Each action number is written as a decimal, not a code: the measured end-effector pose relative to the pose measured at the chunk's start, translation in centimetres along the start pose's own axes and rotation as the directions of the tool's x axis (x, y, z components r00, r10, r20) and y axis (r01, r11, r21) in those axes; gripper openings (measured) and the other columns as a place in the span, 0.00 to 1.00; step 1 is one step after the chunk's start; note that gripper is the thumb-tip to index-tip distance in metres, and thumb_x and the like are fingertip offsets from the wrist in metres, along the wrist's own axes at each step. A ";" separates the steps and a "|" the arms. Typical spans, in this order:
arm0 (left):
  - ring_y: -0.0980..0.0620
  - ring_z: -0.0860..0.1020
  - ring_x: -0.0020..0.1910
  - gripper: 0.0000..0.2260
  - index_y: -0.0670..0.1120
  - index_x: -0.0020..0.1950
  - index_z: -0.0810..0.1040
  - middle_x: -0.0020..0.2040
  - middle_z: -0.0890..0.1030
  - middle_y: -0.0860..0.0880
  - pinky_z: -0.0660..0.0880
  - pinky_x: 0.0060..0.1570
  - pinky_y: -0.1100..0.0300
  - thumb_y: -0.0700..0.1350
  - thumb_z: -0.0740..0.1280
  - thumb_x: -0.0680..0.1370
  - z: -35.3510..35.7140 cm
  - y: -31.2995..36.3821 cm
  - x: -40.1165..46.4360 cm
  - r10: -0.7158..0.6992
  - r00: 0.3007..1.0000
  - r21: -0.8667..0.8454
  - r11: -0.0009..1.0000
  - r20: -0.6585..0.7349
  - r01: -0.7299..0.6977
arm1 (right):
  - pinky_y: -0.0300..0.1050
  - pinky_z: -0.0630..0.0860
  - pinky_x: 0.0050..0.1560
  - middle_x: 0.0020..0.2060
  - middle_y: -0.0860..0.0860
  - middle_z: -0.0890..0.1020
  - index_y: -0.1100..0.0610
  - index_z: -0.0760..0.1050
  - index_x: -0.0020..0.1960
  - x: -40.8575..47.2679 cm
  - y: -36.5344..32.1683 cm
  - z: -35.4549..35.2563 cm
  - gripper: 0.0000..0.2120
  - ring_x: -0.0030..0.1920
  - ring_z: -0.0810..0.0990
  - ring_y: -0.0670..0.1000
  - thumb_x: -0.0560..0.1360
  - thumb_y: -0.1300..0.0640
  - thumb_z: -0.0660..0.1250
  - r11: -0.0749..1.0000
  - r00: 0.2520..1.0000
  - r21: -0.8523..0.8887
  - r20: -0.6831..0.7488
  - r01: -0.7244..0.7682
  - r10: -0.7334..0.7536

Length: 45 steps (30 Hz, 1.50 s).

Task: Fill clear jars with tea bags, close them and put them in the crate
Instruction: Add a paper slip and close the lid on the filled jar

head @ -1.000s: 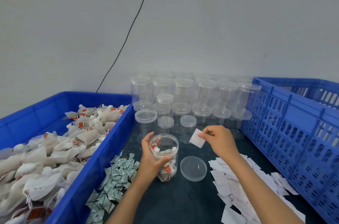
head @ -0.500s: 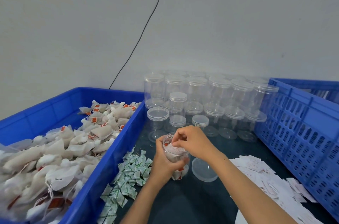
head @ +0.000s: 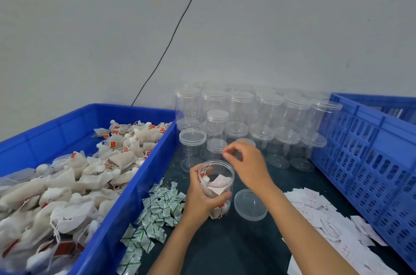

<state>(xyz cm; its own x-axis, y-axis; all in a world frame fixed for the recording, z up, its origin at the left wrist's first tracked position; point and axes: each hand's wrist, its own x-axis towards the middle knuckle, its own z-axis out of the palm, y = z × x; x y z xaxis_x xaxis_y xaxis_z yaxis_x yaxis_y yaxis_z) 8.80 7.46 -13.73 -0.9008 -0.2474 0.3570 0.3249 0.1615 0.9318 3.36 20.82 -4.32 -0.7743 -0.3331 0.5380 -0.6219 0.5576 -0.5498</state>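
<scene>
L hand (head: 202, 196) grips open jar (head: 217, 187), tea bags + paper slip inside. Lid (head: 250, 204) lies just right of it. R hand (head: 246, 163) hovers above the mouth, fingers loosely curled, prob. empty. Next: grab lid, screw on. Crate (head: 364, 157) further right, inside hidden.

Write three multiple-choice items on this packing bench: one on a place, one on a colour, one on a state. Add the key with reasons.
1. Where does the loose lid lie?
A. on the dark table, right of the held jar
B. in the tea-bag bin
C. on the jar

2. What colour is the slotted crate?
A. green
B. blue
C. grey

3. How is the held jar?
A. capped
B. open
C. tipped over

Key: A, the lid rests beside the jar; B, its walls are blue; B, the jar stands uncapped in the left hand.
</scene>
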 end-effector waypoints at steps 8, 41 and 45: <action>0.62 0.75 0.61 0.38 0.59 0.65 0.66 0.61 0.78 0.59 0.71 0.60 0.66 0.55 0.79 0.59 0.2 -0.4 -0.5 -0.022 0.999 -0.017 1.000 -0.029 0.021 | 0.53 0.60 0.70 0.72 0.55 0.59 0.48 0.47 0.77 -6.7 7.1 0.6 0.52 0.72 0.58 0.58 0.65 0.38 0.75 0.849 0.734 -0.289 0.427 -0.443 0.528; 0.52 0.74 0.66 0.46 0.58 0.71 0.69 0.68 0.74 0.53 0.73 0.65 0.48 0.50 0.83 0.56 -0.9 0.7 -0.7 0.096 0.989 -0.108 0.988 -0.114 -0.109 | 0.34 0.70 0.57 0.56 0.36 0.65 0.33 0.61 0.69 -1.7 -1.4 -0.9 0.29 0.60 0.68 0.37 0.70 0.36 0.65 0.996 0.987 0.064 0.144 0.060 -0.068; 0.45 0.77 0.65 0.43 0.58 0.72 0.63 0.69 0.75 0.46 0.77 0.59 0.48 0.51 0.79 0.61 -0.6 1.7 -0.8 -0.128 0.991 -0.571 0.816 -0.028 0.089 | 0.18 0.65 0.49 0.56 0.36 0.66 0.38 0.63 0.72 -1.5 -1.9 -0.4 0.30 0.59 0.65 0.29 0.72 0.37 0.66 0.960 1.000 0.280 0.012 -0.018 0.015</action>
<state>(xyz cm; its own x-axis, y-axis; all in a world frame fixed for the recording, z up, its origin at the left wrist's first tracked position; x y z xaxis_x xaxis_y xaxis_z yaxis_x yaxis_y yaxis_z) 10.22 7.32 -12.35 -0.9264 -0.2929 0.2366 0.3495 -0.4355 0.8296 5.77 20.54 -3.87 -0.7848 -0.3341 0.5219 -0.6160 0.3280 -0.7163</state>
